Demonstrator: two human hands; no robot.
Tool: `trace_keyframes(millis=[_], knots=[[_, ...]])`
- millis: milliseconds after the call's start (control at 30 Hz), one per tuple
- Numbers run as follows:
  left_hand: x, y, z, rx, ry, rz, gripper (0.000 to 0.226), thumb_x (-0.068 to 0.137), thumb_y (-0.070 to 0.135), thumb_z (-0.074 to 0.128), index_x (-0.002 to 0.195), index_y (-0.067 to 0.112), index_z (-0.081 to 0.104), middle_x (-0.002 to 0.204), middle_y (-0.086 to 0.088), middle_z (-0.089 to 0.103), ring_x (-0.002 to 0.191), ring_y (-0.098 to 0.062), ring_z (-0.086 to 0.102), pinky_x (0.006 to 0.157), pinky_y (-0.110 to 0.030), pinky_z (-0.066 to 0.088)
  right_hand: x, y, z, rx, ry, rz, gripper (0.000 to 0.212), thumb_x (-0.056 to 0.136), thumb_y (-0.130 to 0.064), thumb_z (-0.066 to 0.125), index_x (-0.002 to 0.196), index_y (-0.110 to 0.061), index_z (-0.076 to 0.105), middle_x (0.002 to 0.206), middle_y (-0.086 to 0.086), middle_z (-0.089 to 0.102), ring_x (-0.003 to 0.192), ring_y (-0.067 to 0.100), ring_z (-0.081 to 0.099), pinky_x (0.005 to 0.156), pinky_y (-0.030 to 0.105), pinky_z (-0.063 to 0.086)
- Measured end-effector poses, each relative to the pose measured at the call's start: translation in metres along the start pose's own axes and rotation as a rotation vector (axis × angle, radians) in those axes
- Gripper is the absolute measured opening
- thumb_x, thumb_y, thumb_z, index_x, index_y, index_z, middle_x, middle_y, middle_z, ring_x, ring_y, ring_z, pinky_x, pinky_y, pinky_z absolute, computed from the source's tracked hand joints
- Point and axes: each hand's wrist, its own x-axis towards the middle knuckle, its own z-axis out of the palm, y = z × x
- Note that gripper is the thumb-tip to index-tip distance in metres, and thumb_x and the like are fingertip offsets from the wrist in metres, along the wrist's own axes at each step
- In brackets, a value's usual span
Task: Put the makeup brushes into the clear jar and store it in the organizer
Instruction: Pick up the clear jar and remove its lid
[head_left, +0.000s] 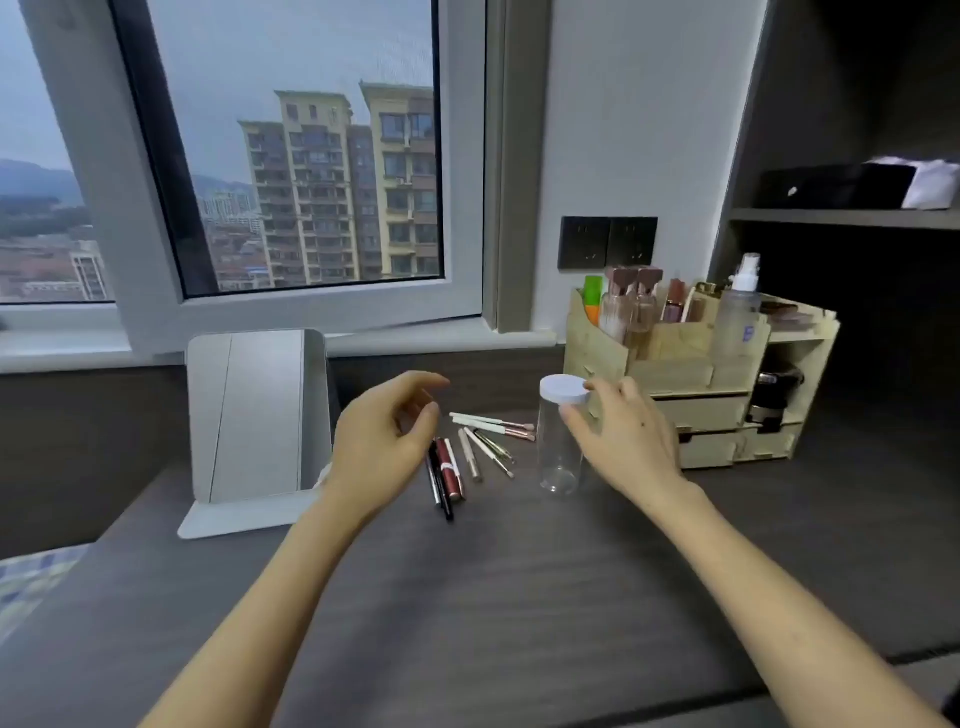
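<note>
A clear jar (560, 452) with a white lid (564, 389) stood upright on the dark table (467, 597), well back from the near edge and just in front of the wooden organizer (696, 384), which sat toward the table's far right corner against the wall. The jar looked empty, its lid still on. The right hand (623, 436) had its fingers spread loosely around the jar's right side near the lid, the thumb against the glass just below the lid and a fingertip at the lid's rim; whether it actually gripped the jar could not be told, but the hand was not closed tight. The left hand (379, 447) hovered above the table to the left of the jar, fingers curled and parted, holding nothing. Between the two hands, on the table, lay the makeup brushes (493, 431), thin pale-handled ones fanned out with their tips pointing toward the jar, and just left of them a red tube (449, 470) and a black pencil (441, 491) lying side by side, partly under the left hand's fingers. A folding mirror (260, 421) stood near the table's far left side, below the window (291, 156). The organizer's top compartments held bottles, among them a frosted spray bottle (737, 312), and its lower part showed drawers.
</note>
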Motion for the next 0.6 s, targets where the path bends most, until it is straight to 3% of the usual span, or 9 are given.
trace_keyframes(millis=[133,233,367,500,600], knots=[[0.004,-0.014,0.019,0.058,-0.027,-0.038,0.027,0.078,0.007,0.061,0.097,0.025,0.068,0.074,0.021,0.06,0.07,0.002,0.054,0.064,-0.011,0.038,0.027,-0.001,0.025,-0.089,-0.102,0.048,0.059,0.088,-0.061,0.036,0.137,-0.028,0.036,0.13,0.016,0.047,0.115,0.037,0.048,0.084,0.041,0.046],[0.011,-0.028,0.035,0.13,-0.1,-0.022,0.029,0.075,0.002,0.068,0.1,0.018,0.069,0.08,0.015,0.06,0.076,-0.004,0.054,0.069,-0.022,0.039,0.052,-0.003,0.046,-0.228,-0.16,0.013,0.065,0.087,-0.066,0.031,0.141,-0.029,0.032,0.133,0.018,0.046,0.114,0.037,0.049,0.088,0.04,0.045],[0.016,-0.042,0.053,0.204,-0.192,-0.034,0.033,0.076,0.01,0.071,0.108,0.015,0.068,0.101,0.0,0.064,0.095,-0.023,0.055,0.081,-0.029,0.04,0.077,-0.004,0.06,-0.354,-0.177,-0.035,0.058,0.088,-0.059,0.039,0.133,-0.022,0.042,0.124,0.016,0.047,0.1,0.035,0.057,0.069,0.032,0.043],[0.012,-0.048,0.071,0.171,-0.252,-0.034,0.039,0.077,0.017,0.073,0.115,0.016,0.064,0.108,0.003,0.059,0.102,-0.023,0.051,0.081,-0.019,0.029,0.09,0.002,0.063,-0.343,-0.278,0.008,0.053,0.086,-0.052,0.048,0.125,-0.017,0.048,0.123,0.018,0.047,0.099,0.035,0.058,0.072,0.033,0.046],[0.008,-0.048,0.084,0.173,-0.286,-0.043,0.051,0.077,0.025,0.074,0.124,0.017,0.057,0.116,0.001,0.057,0.108,-0.026,0.048,0.084,-0.017,0.027,0.092,-0.004,0.056,-0.298,-0.297,-0.007,0.05,0.081,-0.049,0.052,0.115,-0.012,0.05,0.115,0.016,0.058,0.101,0.032,0.057,0.068,0.031,0.041]])
